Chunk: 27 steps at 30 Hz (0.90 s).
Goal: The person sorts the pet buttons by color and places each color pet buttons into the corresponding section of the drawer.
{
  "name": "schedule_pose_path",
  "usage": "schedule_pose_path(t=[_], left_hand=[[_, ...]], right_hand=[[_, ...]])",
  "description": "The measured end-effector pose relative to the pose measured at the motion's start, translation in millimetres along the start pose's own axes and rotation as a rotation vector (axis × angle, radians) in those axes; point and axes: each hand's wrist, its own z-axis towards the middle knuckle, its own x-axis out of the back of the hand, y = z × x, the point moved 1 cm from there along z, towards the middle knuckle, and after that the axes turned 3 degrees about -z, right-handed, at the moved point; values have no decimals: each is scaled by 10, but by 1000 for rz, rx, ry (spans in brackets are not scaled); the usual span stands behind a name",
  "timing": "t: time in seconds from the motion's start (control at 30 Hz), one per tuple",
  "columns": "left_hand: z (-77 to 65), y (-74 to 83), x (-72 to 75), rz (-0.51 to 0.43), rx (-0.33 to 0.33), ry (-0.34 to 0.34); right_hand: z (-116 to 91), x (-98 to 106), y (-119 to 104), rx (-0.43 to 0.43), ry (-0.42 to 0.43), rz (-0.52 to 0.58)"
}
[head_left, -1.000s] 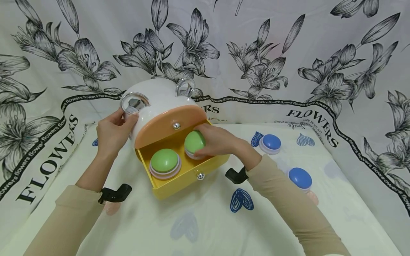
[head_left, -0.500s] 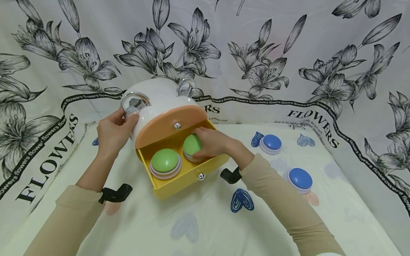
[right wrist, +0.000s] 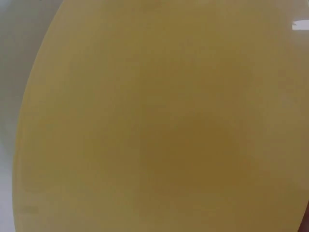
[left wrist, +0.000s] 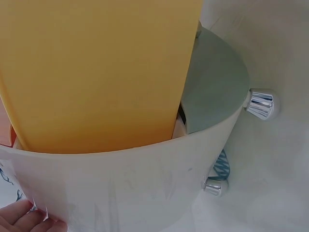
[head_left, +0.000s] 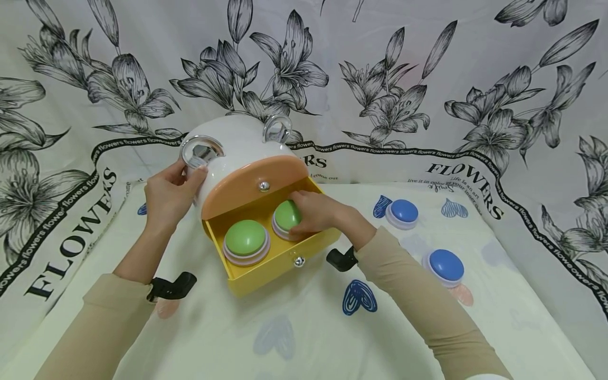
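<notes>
A white domed drawer box (head_left: pixel 233 132) with two silver ring-shaped eyes stands tilted back-left in the head view. Its yellow drawer (head_left: pixel 266 274) is pulled out below a closed orange drawer (head_left: pixel 252 184). My left hand (head_left: pixel 166 198) grips the box's left side, thumb just below one eye. Inside the yellow drawer, my right hand (head_left: pixel 318 211) holds a green push button (head_left: pixel 285 215) with a pale base, partly covered by the fingers. Left of it in the drawer lies a second green push button (head_left: pixel 245 238). The right wrist view is filled by the drawer's yellow surface (right wrist: pixel 145 116).
To the right on the heart-printed cloth (head_left: pixel 304 348) sit two blue push buttons, one farther back (head_left: pixel 404 210) and another blue push button (head_left: pixel 445 265) nearer my right forearm. A flower-printed curtain (head_left: pixel 361 63) rises behind the box.
My right hand has shifted slightly left and down in the drawer with the green push button, then stayed nearly still. The left hand and the box have kept their place.
</notes>
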Motion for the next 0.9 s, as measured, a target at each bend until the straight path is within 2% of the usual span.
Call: schedule_pose_path(t=[0.2, 0.5, 0.63, 0.77, 0.9], left_hand=[[3, 8, 4, 8, -4, 4], [1, 19, 2, 2, 8, -1], [2, 17, -5, -1, 12, 0], [0, 17, -5, 1, 12, -2], [-3, 18, -3, 0, 19, -4]], right_hand=[[0, 22, -19, -18, -36, -33], [1, 30, -38, -28, -64, -27], [-36, 52, -49, 16, -16, -2], [-95, 75, -62, 72, 70, 32], [-165, 83, -74, 91, 161, 64]])
